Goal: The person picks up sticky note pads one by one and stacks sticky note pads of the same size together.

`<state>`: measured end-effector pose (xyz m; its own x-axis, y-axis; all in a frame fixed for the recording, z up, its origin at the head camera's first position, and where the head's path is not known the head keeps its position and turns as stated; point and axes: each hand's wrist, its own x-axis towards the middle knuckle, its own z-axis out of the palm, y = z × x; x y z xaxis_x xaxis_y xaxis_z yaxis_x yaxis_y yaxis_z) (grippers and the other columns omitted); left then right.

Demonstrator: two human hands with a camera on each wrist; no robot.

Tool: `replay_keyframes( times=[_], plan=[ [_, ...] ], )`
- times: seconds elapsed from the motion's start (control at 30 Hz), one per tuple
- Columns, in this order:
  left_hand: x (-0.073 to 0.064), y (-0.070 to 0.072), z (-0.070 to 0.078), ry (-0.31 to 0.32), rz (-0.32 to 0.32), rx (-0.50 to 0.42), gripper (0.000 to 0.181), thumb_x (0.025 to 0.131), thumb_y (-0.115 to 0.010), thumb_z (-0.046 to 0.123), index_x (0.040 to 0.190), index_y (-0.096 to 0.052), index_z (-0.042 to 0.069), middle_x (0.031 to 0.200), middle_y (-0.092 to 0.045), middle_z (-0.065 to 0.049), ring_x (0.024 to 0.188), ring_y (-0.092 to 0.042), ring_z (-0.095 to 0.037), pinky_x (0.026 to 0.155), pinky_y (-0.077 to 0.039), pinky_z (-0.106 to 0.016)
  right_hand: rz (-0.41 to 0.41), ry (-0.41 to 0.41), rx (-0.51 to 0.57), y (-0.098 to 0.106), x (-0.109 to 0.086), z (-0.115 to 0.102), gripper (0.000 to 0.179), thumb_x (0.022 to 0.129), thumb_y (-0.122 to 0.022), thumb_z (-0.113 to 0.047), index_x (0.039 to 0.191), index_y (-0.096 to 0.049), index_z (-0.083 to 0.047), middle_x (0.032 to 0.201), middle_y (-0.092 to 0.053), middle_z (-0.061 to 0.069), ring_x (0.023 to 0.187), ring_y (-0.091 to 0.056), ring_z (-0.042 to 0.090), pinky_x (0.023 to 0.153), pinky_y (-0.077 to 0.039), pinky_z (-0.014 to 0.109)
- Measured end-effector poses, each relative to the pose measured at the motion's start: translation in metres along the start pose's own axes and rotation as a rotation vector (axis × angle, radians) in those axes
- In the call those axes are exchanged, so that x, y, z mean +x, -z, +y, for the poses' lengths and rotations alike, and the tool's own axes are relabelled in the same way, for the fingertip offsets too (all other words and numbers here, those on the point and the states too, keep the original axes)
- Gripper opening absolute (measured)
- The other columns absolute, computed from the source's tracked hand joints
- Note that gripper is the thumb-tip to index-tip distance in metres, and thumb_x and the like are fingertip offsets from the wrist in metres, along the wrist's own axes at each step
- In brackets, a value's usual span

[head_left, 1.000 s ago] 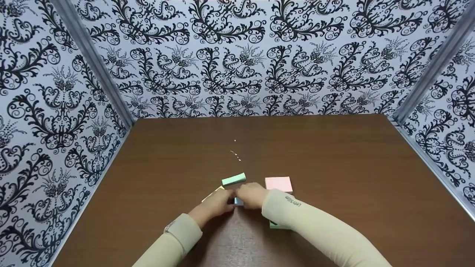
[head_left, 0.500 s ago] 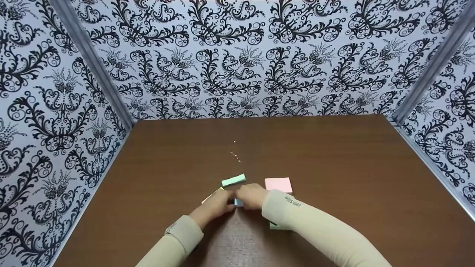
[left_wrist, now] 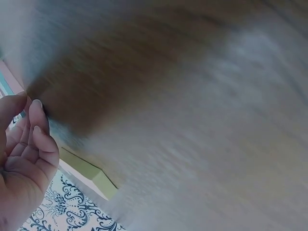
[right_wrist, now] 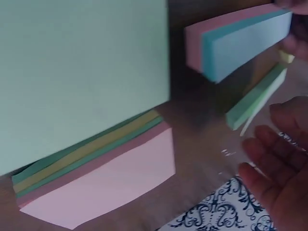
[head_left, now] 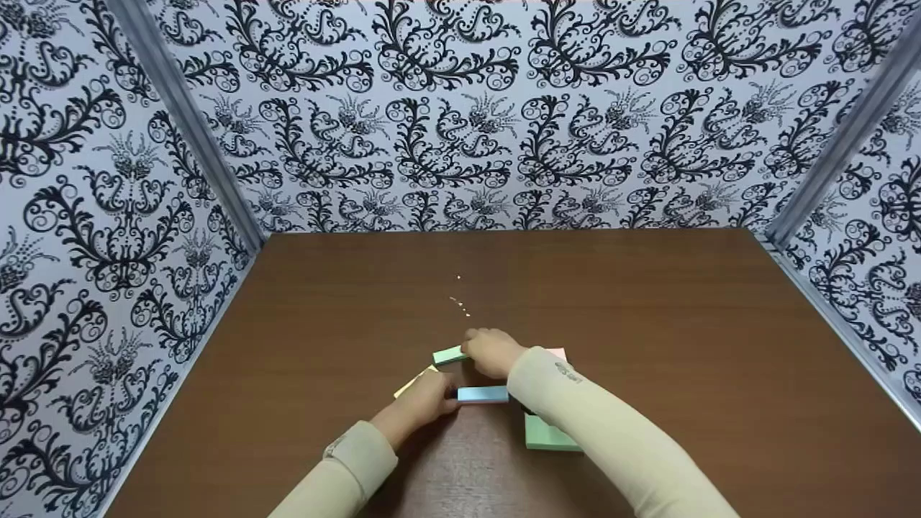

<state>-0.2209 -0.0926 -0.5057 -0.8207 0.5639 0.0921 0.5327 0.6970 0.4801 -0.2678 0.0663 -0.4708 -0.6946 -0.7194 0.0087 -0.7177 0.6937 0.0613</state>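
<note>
My left hand [head_left: 430,396] pinches the left end of a narrow blue-and-pink sticky note pad [head_left: 483,394], as the head view shows. The pad's long blue side faces up in that view. In the right wrist view this pad [right_wrist: 250,43] shows a pink layer against a blue one, with the left fingertips at its far end. My right hand [head_left: 493,352] hovers by the right end of a narrow green sticky note pad [head_left: 450,355]. In the right wrist view, the right hand's [right_wrist: 284,163] fingers are loosely bent, apart from the green pad [right_wrist: 255,98].
A yellow pad [head_left: 416,381] lies beyond the left hand. Under the right forearm are a larger green pad [head_left: 548,433] and a partly hidden pink-topped stack [head_left: 557,353], whose layers [right_wrist: 106,178] show in the right wrist view. Small white specks [head_left: 461,305] mark the brown table [head_left: 647,302]. Patterned walls enclose it.
My right hand has left the blue-and-pink pad and moved away from me, up to the green pad. The blue-and-pink pad is now uncovered, while my left hand stays at its end.
</note>
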Motion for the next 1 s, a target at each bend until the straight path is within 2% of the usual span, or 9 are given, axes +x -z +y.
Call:
replay_keyframes(
  times=[0.07, 0.17, 0.33, 0.43, 0.57, 0.83, 1.0],
  plan=[
    [0.000, -0.001, 0.001, 0.014, -0.022, 0.004, 0.007, 0.078, -0.067, 0.004, 0.073, -0.061, 0.003, 0.060, -0.054, 0.001, 0.054, -0.035, -0.005, 0.050, -0.033, -0.021, -0.027, 0.036, -0.021, -0.005, 0.000, 0.003, 0.021, 0.085, -0.058, -0.004, 0.103, -0.067, -0.010, 0.107, -0.061, 0.009, 0.101, -0.058, 0.025, 0.083, -0.046, 0.037],
    [0.001, -0.002, 0.003, 0.006, -0.030, 0.010, 0.004, 0.077, -0.067, 0.004, 0.076, -0.063, 0.003, 0.063, -0.058, 0.000, 0.056, -0.036, -0.005, 0.052, -0.035, -0.021, -0.076, 0.076, -0.046, -0.010, 0.000, 0.004, 0.027, 0.088, -0.054, -0.005, 0.113, -0.063, -0.013, 0.120, -0.058, 0.010, 0.112, -0.054, 0.025, 0.091, -0.043, 0.039],
    [-0.001, -0.003, 0.003, -0.009, -0.017, 0.030, 0.004, 0.078, -0.067, 0.004, 0.080, -0.064, 0.004, 0.066, -0.059, -0.001, 0.058, -0.038, -0.005, 0.054, -0.036, -0.021, -0.143, 0.063, -0.077, -0.012, -0.001, 0.005, 0.033, 0.090, -0.051, -0.005, 0.118, -0.062, -0.020, 0.123, -0.058, 0.006, 0.111, -0.056, 0.022, 0.089, -0.045, 0.037],
    [-0.002, -0.002, 0.004, 0.000, -0.007, 0.047, 0.006, 0.078, -0.067, 0.005, 0.080, -0.062, 0.003, 0.065, -0.058, -0.002, 0.058, -0.038, -0.006, 0.053, -0.036, -0.022, -0.164, 0.040, -0.068, -0.012, -0.003, 0.007, 0.035, 0.091, -0.050, -0.005, 0.119, -0.062, -0.021, 0.124, -0.057, 0.005, 0.110, -0.056, 0.023, 0.088, -0.046, 0.037],
    [-0.002, -0.001, 0.004, 0.026, -0.009, 0.054, 0.010, 0.079, -0.067, 0.006, 0.076, -0.058, 0.003, 0.062, -0.054, -0.001, 0.056, -0.037, -0.007, 0.052, -0.035, -0.023, -0.167, 0.050, -0.066, -0.009, -0.009, 0.011, 0.032, 0.089, -0.052, -0.004, 0.114, -0.066, -0.020, 0.116, -0.061, 0.005, 0.103, -0.059, 0.023, 0.082, -0.048, 0.036],
    [-0.003, -0.001, 0.003, 0.024, 0.007, 0.038, 0.009, 0.077, -0.067, 0.005, 0.074, -0.059, 0.002, 0.063, -0.054, -0.001, 0.057, -0.037, -0.008, 0.052, -0.035, -0.024, -0.209, 0.026, -0.017, -0.003, -0.025, 0.019, 0.033, 0.085, -0.055, -0.001, 0.111, -0.068, -0.017, 0.110, -0.064, 0.006, 0.103, -0.059, 0.023, 0.084, -0.047, 0.037],
    [0.000, 0.000, 0.003, 0.060, -0.022, 0.036, 0.011, 0.077, -0.067, 0.004, 0.073, -0.057, 0.002, 0.061, -0.049, 0.001, 0.056, -0.035, -0.009, 0.051, -0.033, -0.024, -0.260, 0.002, 0.025, 0.000, -0.027, 0.020, 0.028, 0.084, -0.058, -0.001, 0.107, -0.069, -0.013, 0.106, -0.064, 0.006, 0.098, -0.060, 0.023, 0.081, -0.048, 0.035]
  ],
)
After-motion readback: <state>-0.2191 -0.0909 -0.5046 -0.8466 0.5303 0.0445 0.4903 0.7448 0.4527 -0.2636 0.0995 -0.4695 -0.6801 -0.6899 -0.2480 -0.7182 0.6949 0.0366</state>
